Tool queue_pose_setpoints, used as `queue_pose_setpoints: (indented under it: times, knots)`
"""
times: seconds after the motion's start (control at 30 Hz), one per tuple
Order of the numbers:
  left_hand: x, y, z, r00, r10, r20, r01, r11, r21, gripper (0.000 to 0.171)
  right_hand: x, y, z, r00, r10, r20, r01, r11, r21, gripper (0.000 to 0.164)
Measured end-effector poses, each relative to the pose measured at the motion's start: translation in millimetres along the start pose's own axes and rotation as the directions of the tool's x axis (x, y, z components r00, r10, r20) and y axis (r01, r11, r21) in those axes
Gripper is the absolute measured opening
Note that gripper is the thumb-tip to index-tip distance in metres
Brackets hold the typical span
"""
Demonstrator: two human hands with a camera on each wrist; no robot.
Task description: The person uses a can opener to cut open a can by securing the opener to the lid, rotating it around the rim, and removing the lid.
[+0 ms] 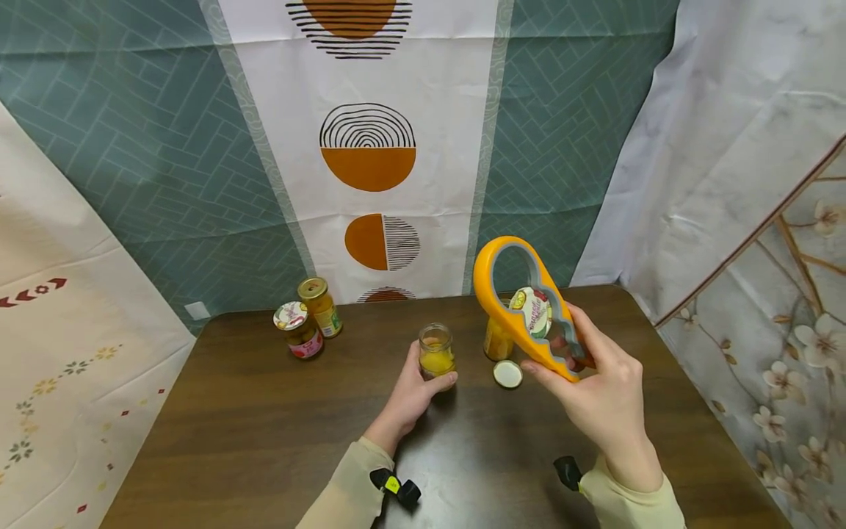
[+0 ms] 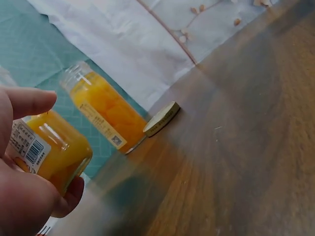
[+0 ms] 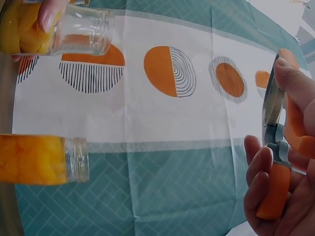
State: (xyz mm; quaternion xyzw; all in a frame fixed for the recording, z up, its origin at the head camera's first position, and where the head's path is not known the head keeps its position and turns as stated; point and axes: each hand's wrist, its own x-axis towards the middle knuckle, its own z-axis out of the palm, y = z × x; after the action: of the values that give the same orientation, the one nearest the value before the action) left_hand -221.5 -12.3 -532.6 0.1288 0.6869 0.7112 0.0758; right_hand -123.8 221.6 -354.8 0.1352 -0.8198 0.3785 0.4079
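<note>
My left hand [image 1: 408, 397] grips an uncapped glass jar [image 1: 437, 360] of yellow fruit, its mouth facing up. In the left wrist view the thumb and fingers wrap that jar [image 2: 66, 152] around its label. To the right, raised above the table, my right hand [image 1: 604, 393] holds an orange and grey jar opener [image 1: 487, 279]. A white printed lid [image 1: 537, 314] shows in the opener's gap; the right wrist view shows the lid [image 3: 272, 103] edge-on by my thumb. Behind the opener stands a second uncapped jar [image 1: 497, 342] of orange fruit.
A loose lid [image 1: 508, 374] lies beside the second jar, white inside up. Two capped jars stand at the back left, one with a white lid [image 1: 291, 316], one with a gold lid [image 1: 313, 287]. Patterned cloth [image 1: 449, 147] hangs behind the dark wooden table [image 1: 264, 433].
</note>
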Motion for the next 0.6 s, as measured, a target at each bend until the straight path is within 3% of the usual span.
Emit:
queue_pose_setpoints:
  times: [0.6]
  knots:
    - [44.1,-11.2,26.2,0.994,-0.058,-0.096,0.062,0.997,0.037,0.072,2,4,1,1.000,0.003,0.007,-0.002,1.000,-0.012,0.082]
